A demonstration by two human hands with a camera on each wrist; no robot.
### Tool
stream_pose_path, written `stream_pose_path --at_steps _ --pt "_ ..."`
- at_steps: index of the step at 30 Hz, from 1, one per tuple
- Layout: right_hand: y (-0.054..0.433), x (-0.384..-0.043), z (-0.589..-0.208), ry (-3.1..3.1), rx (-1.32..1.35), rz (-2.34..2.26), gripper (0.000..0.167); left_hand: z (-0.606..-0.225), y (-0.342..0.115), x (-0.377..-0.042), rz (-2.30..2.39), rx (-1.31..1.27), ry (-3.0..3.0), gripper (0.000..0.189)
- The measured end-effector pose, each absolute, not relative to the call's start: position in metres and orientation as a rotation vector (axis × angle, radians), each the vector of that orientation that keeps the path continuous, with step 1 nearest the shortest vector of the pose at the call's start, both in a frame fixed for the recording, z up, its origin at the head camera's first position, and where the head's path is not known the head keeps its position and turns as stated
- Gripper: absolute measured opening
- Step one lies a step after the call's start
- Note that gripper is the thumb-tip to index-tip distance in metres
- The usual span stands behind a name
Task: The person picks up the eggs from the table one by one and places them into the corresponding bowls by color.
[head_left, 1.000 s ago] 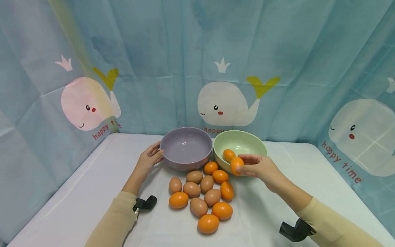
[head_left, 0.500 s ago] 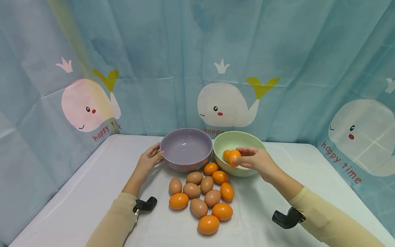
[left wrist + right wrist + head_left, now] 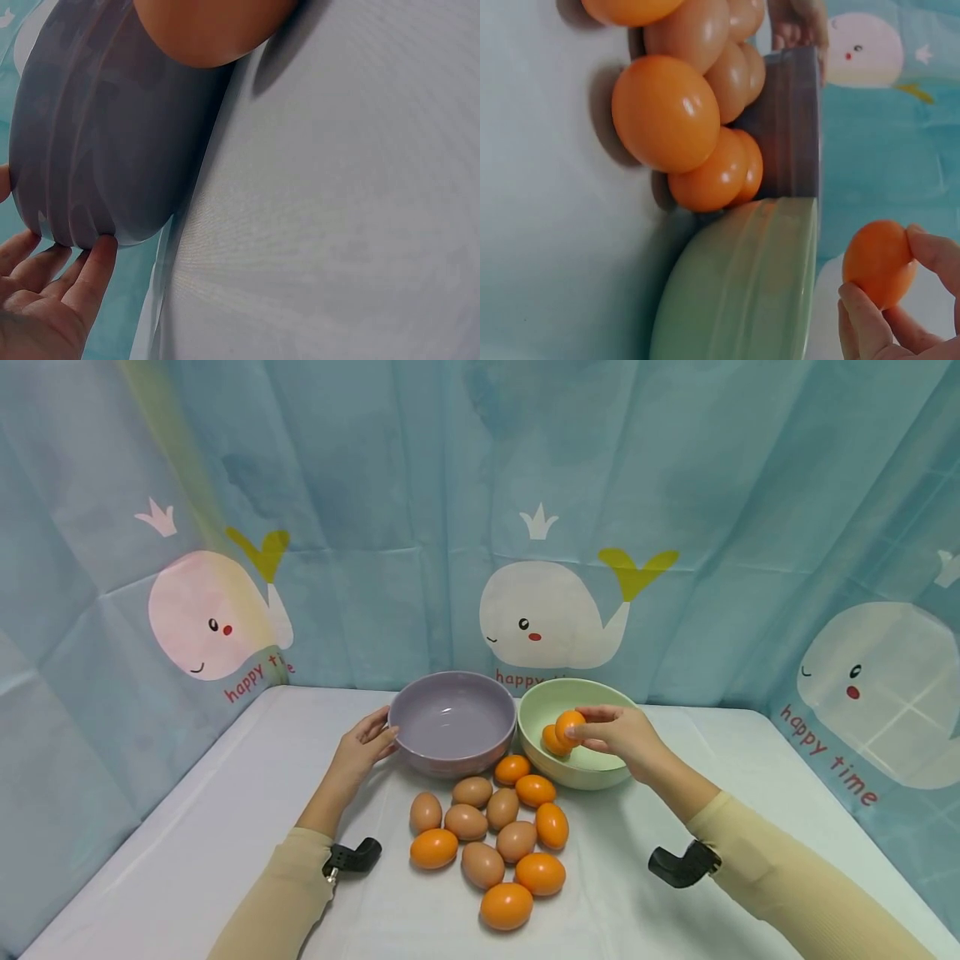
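Note:
My right hand (image 3: 628,739) pinches an orange egg (image 3: 567,727) between thumb and fingers, over the green bowl (image 3: 588,778). Another orange egg (image 3: 552,742) lies inside that bowl, partly covered by the held one. In the right wrist view the held egg (image 3: 879,262) shows beyond the green bowl's rim. My left hand (image 3: 360,750) touches the left side of the purple bowl (image 3: 450,767). Seen from the left wrist, extended fingertips (image 3: 103,247) rest against the outer wall of the bowl, and the thumb is by its rim.
In front of the bowls lie several brown eggs (image 3: 467,822) and several orange eggs (image 3: 507,906) in a loose cluster on the white table (image 3: 660,902). The two bowls stand side by side. A blue whale-print curtain (image 3: 360,610) hangs behind the table.
My right hand has moved up and slightly left with the orange egg, from the green bowl's near edge to over its inside. The left hand and purple bowl have stayed put.

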State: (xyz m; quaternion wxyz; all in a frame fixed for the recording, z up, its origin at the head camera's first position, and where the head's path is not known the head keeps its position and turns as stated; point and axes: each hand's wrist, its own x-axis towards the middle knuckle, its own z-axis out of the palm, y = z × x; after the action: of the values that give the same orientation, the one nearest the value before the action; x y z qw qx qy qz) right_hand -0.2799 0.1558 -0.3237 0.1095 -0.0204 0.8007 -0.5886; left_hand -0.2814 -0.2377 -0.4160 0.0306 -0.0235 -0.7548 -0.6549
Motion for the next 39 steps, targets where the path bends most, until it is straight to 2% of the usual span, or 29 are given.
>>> stream_pose_path --at_steps 39 --pt "0.153 -0.334 -0.345 2.346 0.143 -1.821 0.056 -0.417 -0.238 -0.283 -2.021 -0.065 -2.328 0.065"
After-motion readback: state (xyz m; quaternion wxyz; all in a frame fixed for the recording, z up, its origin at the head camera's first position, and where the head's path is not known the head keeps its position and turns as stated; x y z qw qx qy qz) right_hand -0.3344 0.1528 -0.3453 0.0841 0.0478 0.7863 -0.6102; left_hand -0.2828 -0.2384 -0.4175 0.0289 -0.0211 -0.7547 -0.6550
